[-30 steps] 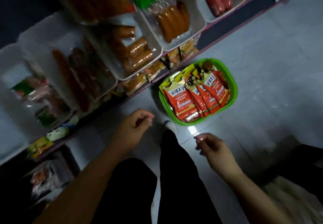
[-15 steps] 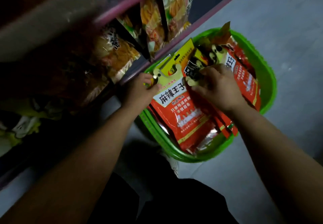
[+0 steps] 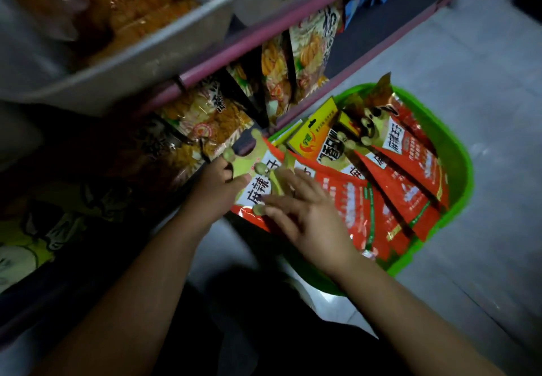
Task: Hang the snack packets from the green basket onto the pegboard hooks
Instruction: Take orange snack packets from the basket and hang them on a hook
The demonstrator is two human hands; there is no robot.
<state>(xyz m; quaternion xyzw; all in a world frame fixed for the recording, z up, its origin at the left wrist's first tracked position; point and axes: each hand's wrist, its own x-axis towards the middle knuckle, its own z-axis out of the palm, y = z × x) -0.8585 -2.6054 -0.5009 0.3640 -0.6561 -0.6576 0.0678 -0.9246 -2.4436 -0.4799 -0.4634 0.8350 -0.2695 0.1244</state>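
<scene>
In the head view, a green basket [image 3: 457, 170] was seen standing on the grey floor [image 3: 484, 82] just beside the bottom rail of a shelf unit [image 3: 264, 32]. It was filled with red snack packets [image 3: 401, 188], laid overlapping and leaning toward the shelf, with a yellow-headed packet [image 3: 315, 138] among them. The nearest packet [image 3: 258, 188] was held at its green header by the left hand [image 3: 215, 183]; that grip was narrow, the thumb and fingers pinched on the upper corner of the packet. The right hand [image 3: 305, 211] was laid flat over the packets, its fingers spread and relaxed, nothing being enclosed by it. Other bagged snacks [image 3: 281, 76] were seen hanging under the pink rail, and a pale tub [image 3: 164, 53] of wrapped goods was set on the shelf above. No pegboard hooks could be made out; that part of the scene was dark or hidden.

The step in hand was judged to be the picking of one packet out of the basket, with no packet yet hung. For the next move, the pinched packet would have to be lifted free of those beneath it, the neighbours perhaps being kept down by the flat hand, and the hole in its header then lined up with a free hook.
</scene>
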